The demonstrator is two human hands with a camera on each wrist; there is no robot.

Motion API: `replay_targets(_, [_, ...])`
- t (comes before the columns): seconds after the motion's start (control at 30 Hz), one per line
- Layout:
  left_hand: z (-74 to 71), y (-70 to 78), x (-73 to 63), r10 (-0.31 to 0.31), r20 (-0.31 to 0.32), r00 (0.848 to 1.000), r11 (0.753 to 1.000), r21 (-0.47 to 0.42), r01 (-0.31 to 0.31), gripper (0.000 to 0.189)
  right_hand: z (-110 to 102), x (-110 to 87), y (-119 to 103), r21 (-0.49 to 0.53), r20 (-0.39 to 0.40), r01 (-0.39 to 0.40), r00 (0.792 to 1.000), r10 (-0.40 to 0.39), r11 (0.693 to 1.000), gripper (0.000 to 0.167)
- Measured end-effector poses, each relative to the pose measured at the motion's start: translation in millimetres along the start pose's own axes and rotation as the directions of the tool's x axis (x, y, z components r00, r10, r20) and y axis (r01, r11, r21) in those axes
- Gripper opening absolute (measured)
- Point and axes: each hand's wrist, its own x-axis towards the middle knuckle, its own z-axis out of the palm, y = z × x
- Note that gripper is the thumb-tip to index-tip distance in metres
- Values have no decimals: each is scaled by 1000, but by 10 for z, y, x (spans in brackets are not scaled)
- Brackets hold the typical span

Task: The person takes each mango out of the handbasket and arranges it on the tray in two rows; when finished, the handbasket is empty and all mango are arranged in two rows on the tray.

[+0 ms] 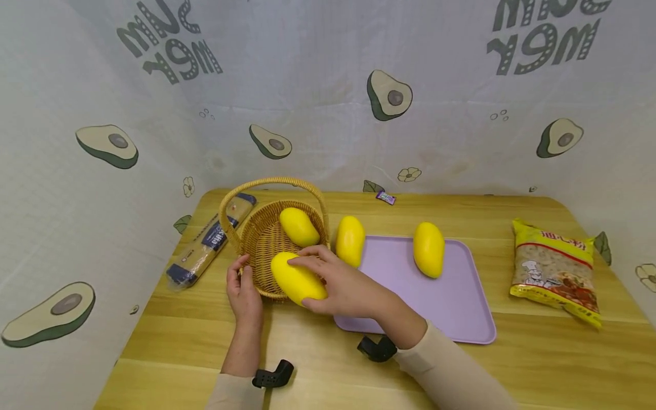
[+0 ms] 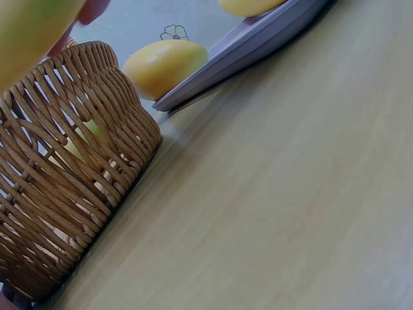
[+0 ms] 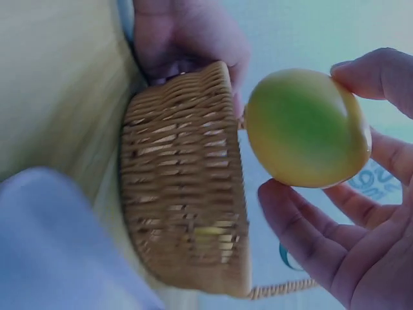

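Note:
A yellow mango (image 1: 296,279) is gripped by my right hand (image 1: 340,282), held over the near rim of the wicker basket (image 1: 261,267). The right wrist view shows this mango (image 3: 310,129) just above the basket's rim, its green-tinged end toward the camera, between thumb and fingers. My left hand (image 1: 245,296) rests against the basket's left side, fingers at the rim. Inside the basket lies another mango (image 1: 299,226). Right of the basket, a mango (image 1: 351,241) sits at the corner of the lilac tray (image 1: 400,302), and one more mango (image 1: 429,249) lies on the tray's far part.
A long clear-and-blue packet (image 1: 210,242) lies left of the basket, partly behind its handle (image 1: 274,181). At the right stands a yellow snack bag (image 1: 556,270). A small purple wrapped candy (image 1: 386,197) lies near the table's back edge, before a printed curtain (image 1: 328,114).

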Motion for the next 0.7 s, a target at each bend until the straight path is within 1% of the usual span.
replay_targets(0.1, [10, -6, 13, 3, -7, 1000, 1000, -18, -3, 29, -14, -147, 58, 55, -38, -4, 999, 6, 998, 68])
replay_targets(0.2, [14, -9, 19, 1, -12, 1000, 1000, -31, -2, 29, -7, -277, 108, 133, -115, -23, 993, 38, 991, 71])
replay_targets(0.33, [12, -3, 24, -7, -11, 1000, 999, -38, 6, 27, 15, -418, 157, 244, -240, -38, 966, 98, 969, 77])
replay_targets(0.43, [11, -4, 25, -9, -5, 1000, 999, -48, 9, 27, 19, -502, 187, 307, -305, -38, 943, 136, 951, 78])
replay_targets(0.57, [13, -5, 22, -6, -1, 1000, 999, -44, 6, 28, 4, -592, 222, 349, -346, -56, 920, 184, 936, 78])
replay_targets(0.7, [17, 4, 17, -5, -5, 1000, 999, -39, 5, 28, -10, -658, 269, 368, -337, -93, 914, 226, 925, 79])
